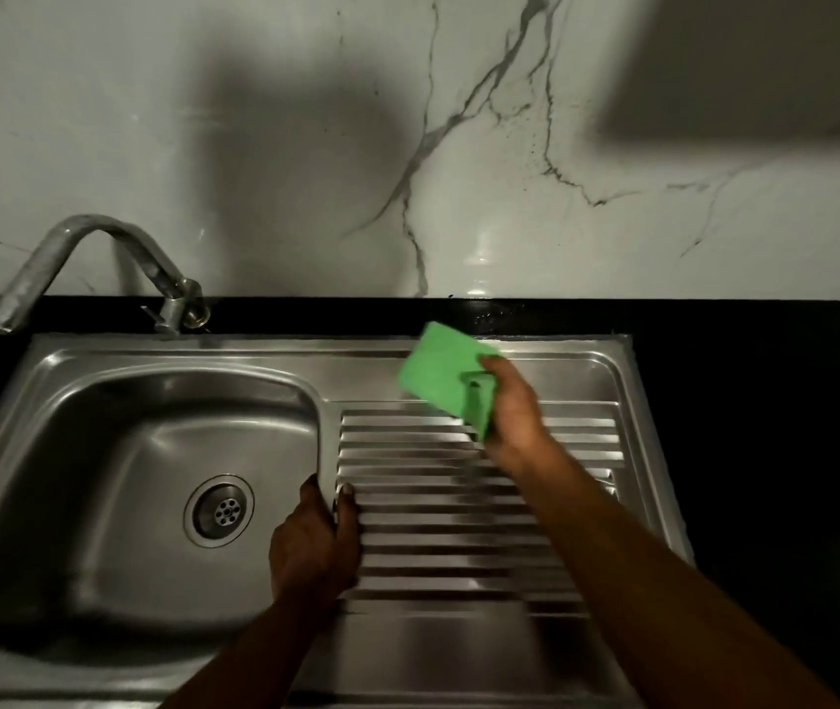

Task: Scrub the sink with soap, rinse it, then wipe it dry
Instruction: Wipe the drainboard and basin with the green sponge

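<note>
The right hand (510, 406) has its fingers curled round the near corner of a flat green rectangular scrubbing pad (441, 371), holding it tilted over the far ribs of the stainless-steel sink (177, 350) drainboard. The left hand (313, 539) holds nothing, fingers fairly straight, resting on the ridge beside the basin, the round drain (220, 510) just left of it. Beyond it a curved metal tap (75, 248) rises from the black worktop (740, 376)

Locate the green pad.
Head view, right of centre: the right hand holds the green pad over the far end of the ribbed drainboard, right of the basin.
</note>
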Demonstrator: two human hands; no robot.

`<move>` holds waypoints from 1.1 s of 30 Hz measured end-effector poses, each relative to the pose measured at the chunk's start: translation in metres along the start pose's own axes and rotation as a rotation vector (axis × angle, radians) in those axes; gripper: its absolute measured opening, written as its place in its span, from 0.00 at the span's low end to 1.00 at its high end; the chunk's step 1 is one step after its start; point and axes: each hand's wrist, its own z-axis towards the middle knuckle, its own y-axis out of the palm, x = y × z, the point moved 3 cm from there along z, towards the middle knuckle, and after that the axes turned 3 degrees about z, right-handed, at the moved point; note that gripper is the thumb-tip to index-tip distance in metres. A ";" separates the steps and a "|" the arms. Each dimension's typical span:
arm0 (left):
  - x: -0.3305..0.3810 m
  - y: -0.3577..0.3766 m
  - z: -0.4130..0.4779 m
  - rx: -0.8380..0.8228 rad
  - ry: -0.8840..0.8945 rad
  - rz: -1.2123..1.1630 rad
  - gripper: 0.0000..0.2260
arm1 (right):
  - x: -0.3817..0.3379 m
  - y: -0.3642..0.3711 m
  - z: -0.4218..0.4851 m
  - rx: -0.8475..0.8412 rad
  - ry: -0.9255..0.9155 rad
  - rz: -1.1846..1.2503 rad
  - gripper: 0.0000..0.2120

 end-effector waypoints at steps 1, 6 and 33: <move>0.000 0.000 0.000 -0.009 -0.002 -0.010 0.27 | -0.025 -0.031 -0.004 0.066 -0.053 -0.008 0.13; 0.001 0.000 0.003 -0.009 -0.010 -0.007 0.28 | -0.151 -0.162 -0.005 0.600 -0.566 -0.729 0.19; 0.008 -0.007 -0.001 0.055 -0.002 0.039 0.24 | 0.029 0.127 0.067 -0.158 -0.219 -0.484 0.18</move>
